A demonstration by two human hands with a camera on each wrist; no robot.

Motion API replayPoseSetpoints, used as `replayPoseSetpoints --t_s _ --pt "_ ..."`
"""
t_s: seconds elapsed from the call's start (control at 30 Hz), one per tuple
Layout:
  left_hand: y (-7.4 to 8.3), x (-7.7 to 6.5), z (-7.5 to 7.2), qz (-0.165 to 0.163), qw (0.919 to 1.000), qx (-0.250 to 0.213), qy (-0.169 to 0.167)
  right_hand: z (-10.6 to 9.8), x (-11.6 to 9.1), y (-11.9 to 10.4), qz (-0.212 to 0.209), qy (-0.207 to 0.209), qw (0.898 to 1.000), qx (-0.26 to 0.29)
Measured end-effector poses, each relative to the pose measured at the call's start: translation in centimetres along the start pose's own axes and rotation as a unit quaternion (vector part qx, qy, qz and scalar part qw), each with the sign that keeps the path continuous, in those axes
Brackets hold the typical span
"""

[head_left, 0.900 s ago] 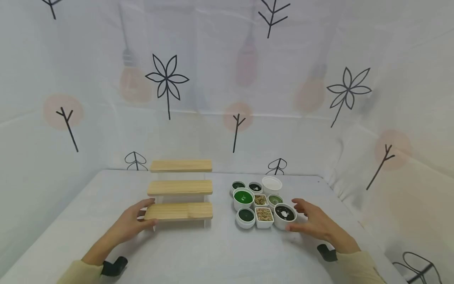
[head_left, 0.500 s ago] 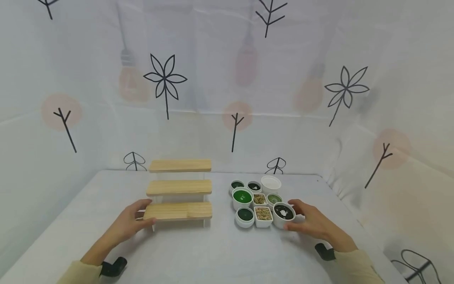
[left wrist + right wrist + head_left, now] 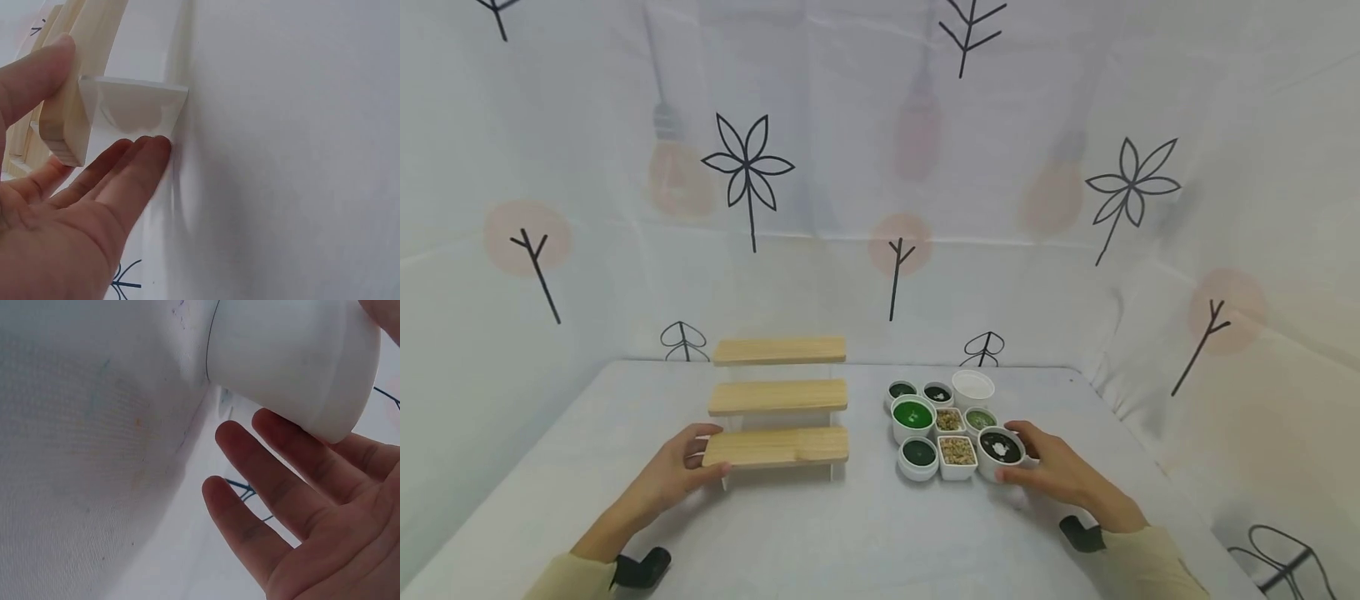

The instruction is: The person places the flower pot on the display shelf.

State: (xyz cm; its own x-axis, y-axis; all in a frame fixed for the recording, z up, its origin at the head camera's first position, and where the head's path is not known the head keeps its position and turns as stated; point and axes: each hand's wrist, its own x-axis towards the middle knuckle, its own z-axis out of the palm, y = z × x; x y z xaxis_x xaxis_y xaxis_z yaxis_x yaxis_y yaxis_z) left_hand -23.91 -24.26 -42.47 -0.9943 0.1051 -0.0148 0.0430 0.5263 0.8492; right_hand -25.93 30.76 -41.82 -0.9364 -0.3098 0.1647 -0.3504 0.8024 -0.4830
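Observation:
At the left, a three-tier stand has light wooden boards (image 3: 775, 448) on whitish side supports (image 3: 134, 103). My left hand (image 3: 664, 477) grips the left end of the lowest board, thumb on the front side and fingers on the other side, fingertips near the support. On the right, a round white bowl (image 3: 989, 467) contains something dark with a white blob on top. My right hand (image 3: 1060, 473) holds this bowl from its right side between thumb and index finger. The other fingers (image 3: 250, 465) spread below its wall in the right wrist view.
Several small white bowls crowd left of and behind the held one: a bright green one (image 3: 913, 415), a dark green one (image 3: 918, 455), square ones with a grainy filling (image 3: 957, 452) and a plain white one (image 3: 973, 386). A patterned cloth (image 3: 850, 283) hangs behind the table.
My right hand has moved slightly left and closed in on the dark-filled bowl. The left hand stays at the lowest board. The head view has shifted slightly.

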Motion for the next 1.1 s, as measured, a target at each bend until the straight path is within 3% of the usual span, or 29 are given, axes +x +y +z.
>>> replayPoseSetpoints --t_s 0.23,0.73,1.1 --pt "-0.3 0.2 0.2 -0.001 0.9988 -0.050 0.002 0.1 0.2 -0.1 0.010 0.005 1.000 0.021" --pt "-0.5 0.2 0.4 -0.013 0.9977 -0.066 0.004 -0.4 -0.1 0.0 -0.006 0.015 0.999 0.041" --pt "-0.6 0.3 0.4 -0.019 0.9965 -0.081 0.002 -1.2 -0.1 -0.8 -0.027 0.082 0.995 0.059"
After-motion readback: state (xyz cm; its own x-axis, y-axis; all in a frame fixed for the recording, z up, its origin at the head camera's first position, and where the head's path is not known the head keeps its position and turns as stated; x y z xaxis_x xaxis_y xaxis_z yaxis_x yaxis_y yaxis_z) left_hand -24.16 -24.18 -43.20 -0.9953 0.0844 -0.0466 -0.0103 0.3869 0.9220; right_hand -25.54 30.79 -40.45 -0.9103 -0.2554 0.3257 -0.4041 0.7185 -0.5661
